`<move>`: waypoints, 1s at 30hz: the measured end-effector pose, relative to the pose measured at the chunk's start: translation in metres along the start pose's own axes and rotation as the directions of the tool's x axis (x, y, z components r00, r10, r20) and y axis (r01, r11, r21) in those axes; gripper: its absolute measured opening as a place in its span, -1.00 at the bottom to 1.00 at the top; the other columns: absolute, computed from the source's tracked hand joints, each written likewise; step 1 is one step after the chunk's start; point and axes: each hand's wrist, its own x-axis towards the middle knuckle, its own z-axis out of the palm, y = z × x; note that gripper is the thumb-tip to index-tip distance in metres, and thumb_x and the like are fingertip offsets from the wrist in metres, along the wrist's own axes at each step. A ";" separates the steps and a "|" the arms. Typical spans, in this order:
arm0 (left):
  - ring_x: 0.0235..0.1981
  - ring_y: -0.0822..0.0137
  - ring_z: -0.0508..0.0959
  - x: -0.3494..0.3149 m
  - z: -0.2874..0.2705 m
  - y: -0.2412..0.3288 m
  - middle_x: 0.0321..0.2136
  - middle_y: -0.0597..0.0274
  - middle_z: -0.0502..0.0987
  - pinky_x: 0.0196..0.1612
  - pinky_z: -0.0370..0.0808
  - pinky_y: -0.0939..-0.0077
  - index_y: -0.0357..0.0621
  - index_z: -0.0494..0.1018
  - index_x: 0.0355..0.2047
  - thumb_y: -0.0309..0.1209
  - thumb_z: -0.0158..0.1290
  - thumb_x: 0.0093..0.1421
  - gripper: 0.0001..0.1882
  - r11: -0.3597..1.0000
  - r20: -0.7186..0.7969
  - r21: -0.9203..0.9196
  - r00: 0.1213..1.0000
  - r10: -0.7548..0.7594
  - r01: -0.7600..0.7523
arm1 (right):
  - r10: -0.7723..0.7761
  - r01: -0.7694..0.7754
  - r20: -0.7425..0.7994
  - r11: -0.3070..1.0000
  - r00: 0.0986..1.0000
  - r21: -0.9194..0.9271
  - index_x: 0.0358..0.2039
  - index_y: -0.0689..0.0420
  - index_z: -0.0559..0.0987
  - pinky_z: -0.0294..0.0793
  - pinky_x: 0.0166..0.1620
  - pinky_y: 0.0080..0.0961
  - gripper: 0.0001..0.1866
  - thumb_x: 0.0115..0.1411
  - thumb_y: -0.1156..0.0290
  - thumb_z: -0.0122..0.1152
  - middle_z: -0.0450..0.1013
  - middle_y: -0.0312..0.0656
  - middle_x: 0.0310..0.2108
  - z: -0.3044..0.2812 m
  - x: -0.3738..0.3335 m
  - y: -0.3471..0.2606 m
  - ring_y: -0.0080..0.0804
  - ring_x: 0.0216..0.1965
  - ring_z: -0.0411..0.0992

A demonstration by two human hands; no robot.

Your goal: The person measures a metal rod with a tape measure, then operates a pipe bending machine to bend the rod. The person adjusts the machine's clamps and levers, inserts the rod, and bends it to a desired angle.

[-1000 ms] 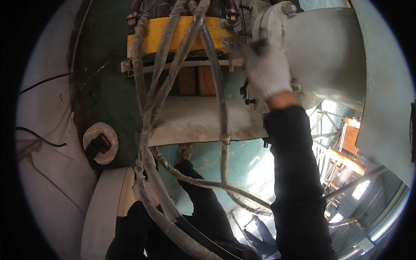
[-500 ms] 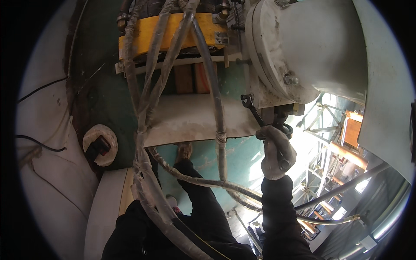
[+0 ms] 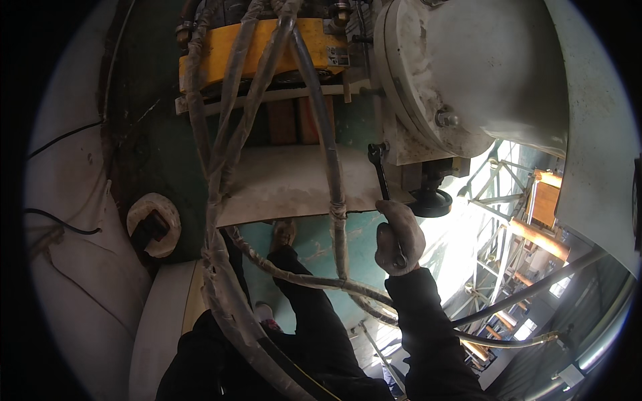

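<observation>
My right hand (image 3: 398, 235), in a dirty work glove, grips a dark ring spanner (image 3: 382, 175) by its handle. The spanner points up, its ring end close to the lower edge of a large grey round machine housing (image 3: 481, 73). A bolt (image 3: 446, 119) sticks out of the housing's flange just right of the spanner's tip. A black round foot (image 3: 431, 200) hangs under the housing beside my hand. My left hand is out of sight.
A bundle of wrapped hoses and cables (image 3: 227, 220) runs from top to bottom left. A yellow block (image 3: 261, 47) sits at the top. My dark-trousered legs (image 3: 314, 321) stand on a green floor, with scaffolding (image 3: 508, 267) far below at the right. A white round fitting (image 3: 154, 224) lies at left.
My right hand has come down from the top of the housing to below it and now holds the spanner upright. The view has tilted slightly.
</observation>
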 end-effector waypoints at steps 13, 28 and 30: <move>0.23 0.16 0.70 -0.011 -0.003 -0.003 0.21 0.10 0.66 0.25 0.68 0.18 -0.17 0.57 0.30 -0.12 0.24 0.48 -0.47 1.000 -0.002 -0.010 1.000 0.011 -0.011 | -0.073 0.076 0.033 0.991 0.997 -0.106 0.23 0.27 0.65 0.78 0.07 -0.01 -0.43 0.16 0.75 0.26 0.70 0.14 0.06 0.009 -0.008 0.005 0.27 0.04 0.73; 0.24 0.17 0.70 -0.017 -0.011 -0.004 0.24 0.10 0.65 0.26 0.67 0.18 -0.19 0.55 0.33 -0.15 0.22 0.51 -0.48 1.000 -0.002 -0.004 1.000 0.021 -0.021 | -0.095 0.112 0.120 0.983 0.988 -0.143 0.23 0.34 0.63 0.80 0.09 0.02 -0.51 0.26 0.73 0.22 0.72 0.21 0.08 0.008 -0.004 0.007 0.27 0.05 0.76; 0.24 0.17 0.70 -0.018 -0.012 -0.005 0.24 0.10 0.65 0.26 0.67 0.18 -0.19 0.55 0.33 -0.15 0.22 0.51 -0.48 1.000 -0.002 -0.005 1.000 0.023 -0.023 | -0.110 0.123 0.107 0.984 0.988 -0.131 0.23 0.34 0.64 0.79 0.11 0.02 -0.51 0.26 0.74 0.23 0.72 0.20 0.06 0.008 -0.002 0.008 0.28 0.04 0.75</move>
